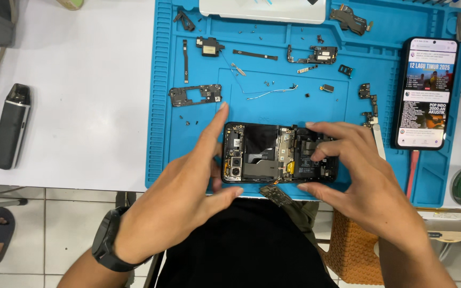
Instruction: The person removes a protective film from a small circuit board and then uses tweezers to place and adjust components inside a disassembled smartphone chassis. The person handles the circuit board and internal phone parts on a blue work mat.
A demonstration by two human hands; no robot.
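Single head camera, looking steeply down, close over blue mat [161, 106]

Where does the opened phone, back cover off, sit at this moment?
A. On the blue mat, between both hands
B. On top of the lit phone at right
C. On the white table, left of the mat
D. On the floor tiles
A: the opened phone lies on the blue mat, with the left hand and right hand at its two ends.

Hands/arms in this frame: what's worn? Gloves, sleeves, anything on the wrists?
Both hands bare, no gloves, no rings visible. Left hand has a black watch with a dark band on the wrist. Right hand and its wrist carry nothing. No sleeves reach the forearms in view.
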